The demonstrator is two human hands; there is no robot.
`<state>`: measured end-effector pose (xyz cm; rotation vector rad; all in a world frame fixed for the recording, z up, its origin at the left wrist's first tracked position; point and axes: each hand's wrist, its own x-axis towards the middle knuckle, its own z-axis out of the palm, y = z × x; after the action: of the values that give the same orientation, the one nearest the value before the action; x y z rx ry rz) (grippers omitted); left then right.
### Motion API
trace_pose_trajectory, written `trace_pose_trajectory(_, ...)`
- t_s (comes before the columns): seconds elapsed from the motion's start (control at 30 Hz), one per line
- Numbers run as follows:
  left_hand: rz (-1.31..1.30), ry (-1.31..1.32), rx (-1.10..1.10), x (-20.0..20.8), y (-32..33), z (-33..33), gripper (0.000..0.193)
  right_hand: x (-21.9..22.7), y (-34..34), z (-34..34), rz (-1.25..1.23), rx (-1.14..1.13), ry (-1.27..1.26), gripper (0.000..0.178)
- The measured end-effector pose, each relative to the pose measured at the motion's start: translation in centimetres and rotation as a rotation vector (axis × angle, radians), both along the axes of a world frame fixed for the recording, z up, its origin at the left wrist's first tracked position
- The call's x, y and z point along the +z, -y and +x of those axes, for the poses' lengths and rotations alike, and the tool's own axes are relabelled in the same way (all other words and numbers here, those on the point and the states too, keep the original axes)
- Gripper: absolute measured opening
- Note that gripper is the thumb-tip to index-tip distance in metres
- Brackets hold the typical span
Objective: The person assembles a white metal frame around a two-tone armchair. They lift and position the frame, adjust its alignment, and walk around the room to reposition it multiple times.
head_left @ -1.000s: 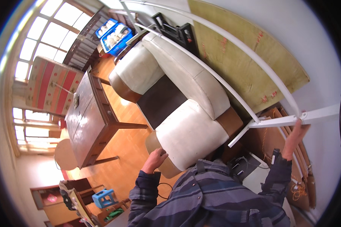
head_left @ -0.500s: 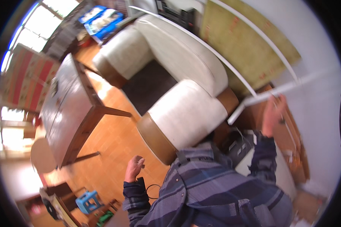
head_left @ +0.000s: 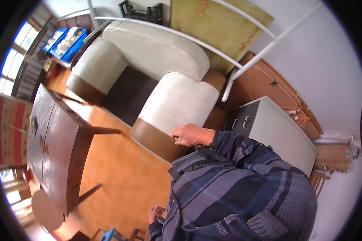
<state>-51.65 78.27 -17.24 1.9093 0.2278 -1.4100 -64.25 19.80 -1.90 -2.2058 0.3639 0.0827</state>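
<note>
My right hand [head_left: 193,135] is in front of my body, above the near arm of a cream and brown armchair [head_left: 177,102]. Its fingers are curled in, with a small pale bit showing at the fingertips, too small to name. At the lower edge, my left hand [head_left: 153,213] hangs close to my side over the orange floor. A dark, round loop [head_left: 161,215] shows against it. My plaid jacket hides part of that hand, and its fingers do not show clearly.
A dark wooden table [head_left: 58,148] stands at the left. To the right is a pale cabinet [head_left: 281,136] with a dark front. A white metal frame [head_left: 265,50] and brown cardboard sheets [head_left: 265,78] lean by the wall. Blue trays [head_left: 68,44] are at the far left.
The view has turned and shifted right. My right hand has come down from beside the white frame to the front of my body, fingers now curled. My left hand has dropped lower, beside my jacket.
</note>
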Motion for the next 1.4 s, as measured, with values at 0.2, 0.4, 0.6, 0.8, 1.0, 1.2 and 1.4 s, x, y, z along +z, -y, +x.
trace_pose_trajectory(0.2, -0.053, 0.088, -0.074, 4.3, -5.8, -11.5, 0.035, -3.1, -5.4, 5.2, 0.114, 0.191, 0.005, 0.023)
trace_pose_trajectory(0.4, -0.046, -0.091, 0.536, 2.0, -10.5, -18.3, 0.037, -1.9, -10.1, 9.7, 0.201, 0.335, -0.048, 0.022)
trace_pose_trajectory(0.6, 0.025, 0.028, 0.628, -1.7, -12.8, -14.5, 0.035, -2.3, -16.0, 15.5, 0.152, 0.379, -0.101, 0.015)
trace_pose_trajectory(0.8, 0.182, 0.154, 0.636, -4.6, -21.4, -7.4, 0.036, -1.0, -28.0, 23.5, 0.286, 0.350, -0.134, 0.014)
trace_pose_trajectory(1.0, 0.075, 0.237, 1.022, -2.5, -31.1, -2.4, 0.035, 1.5, -43.4, 32.3, 0.247, 0.633, -0.184, 0.021)
trace_pose_trajectory(1.2, 0.242, 0.144, 0.953, 0.7, -37.2, -2.0, 0.039, 2.7, -53.6, 39.9, 0.160, 0.925, -0.181, 0.023)
trace_pose_trajectory(1.4, 0.373, 0.401, 0.773, 6.6, -41.1, 3.7, 0.042, 2.2, -60.0, 48.4, 0.174, 0.919, -0.081, 0.024)
